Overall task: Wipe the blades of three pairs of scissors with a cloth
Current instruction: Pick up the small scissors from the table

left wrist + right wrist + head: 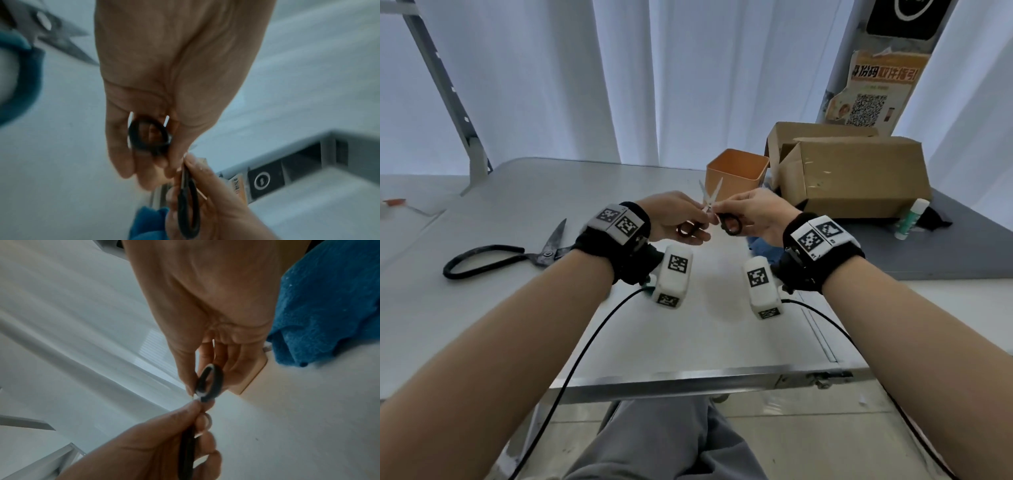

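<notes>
Grey table (524, 192), large scissors (517, 255), orange bin (736, 171), likely cloth (756, 245)

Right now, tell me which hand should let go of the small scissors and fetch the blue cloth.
Right. The blue cloth lies just beside the right hand; the left hand keeps its grip on the small scissors.

I hold small scissors (709, 202) up over the counter (517, 212), my left hand (678, 219) gripping one black loop, my right hand (753, 214) the other, blades spread. Large black scissors (517, 255) lie to my left.
</notes>
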A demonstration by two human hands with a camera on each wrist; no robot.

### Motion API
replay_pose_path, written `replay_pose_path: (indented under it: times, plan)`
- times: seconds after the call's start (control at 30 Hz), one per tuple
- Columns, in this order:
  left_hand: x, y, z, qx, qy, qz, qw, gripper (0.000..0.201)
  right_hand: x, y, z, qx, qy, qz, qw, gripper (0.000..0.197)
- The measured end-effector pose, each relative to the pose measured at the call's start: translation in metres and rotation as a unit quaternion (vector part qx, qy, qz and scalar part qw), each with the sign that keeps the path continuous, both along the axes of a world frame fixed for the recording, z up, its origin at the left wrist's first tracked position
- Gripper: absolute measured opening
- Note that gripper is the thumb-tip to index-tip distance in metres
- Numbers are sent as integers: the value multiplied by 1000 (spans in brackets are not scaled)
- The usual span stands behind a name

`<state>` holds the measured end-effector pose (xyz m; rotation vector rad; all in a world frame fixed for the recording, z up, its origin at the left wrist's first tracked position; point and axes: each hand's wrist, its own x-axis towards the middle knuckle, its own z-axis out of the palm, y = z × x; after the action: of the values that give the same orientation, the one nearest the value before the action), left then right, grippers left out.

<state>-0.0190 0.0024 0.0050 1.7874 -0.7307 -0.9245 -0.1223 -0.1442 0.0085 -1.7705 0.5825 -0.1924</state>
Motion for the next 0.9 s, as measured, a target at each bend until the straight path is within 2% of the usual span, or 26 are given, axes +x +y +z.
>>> replay_pose_path:
  times: [0.1,0.2,0.27,0.37,0.4,0.47,0.53,0.6,0.7,0.8,0.9]
  plan:
    - [4,0,3,-32,19,37,999,19,1,-9,8,-23,-6,-31,999,29]
    - [11,3,2,-36,1,70,997,23,0,-20,11,-154,66,-26,985,16]
    - [17,6,0,-36,-4,74,997,25,-2,-25,7,-277,172,39,945,20]
    - [24,10,-1,-35,-7,74,997,27,1,-27,-3,-419,314,120,844,40]
    - [25,10,-1,-30,-11,73,997,27,2,-27,-6,-444,334,128,822,45]
    - [26,10,0,-18,-27,66,997,27,3,-29,-9,-470,340,117,806,47]
    - [27,10,3,-7,-39,55,998,27,3,-33,-7,-469,320,83,819,39]
    - [29,9,7,-9,-42,46,998,27,3,-37,-2,-444,282,48,849,31]
    - [31,7,12,-25,-57,50,997,26,7,-42,11,-406,198,14,892,7]
    - [35,5,19,-40,-72,63,995,24,14,-42,23,-396,138,-20,907,20]
    - [41,6,27,-42,-79,61,994,23,24,-42,27,-326,22,-56,944,26]
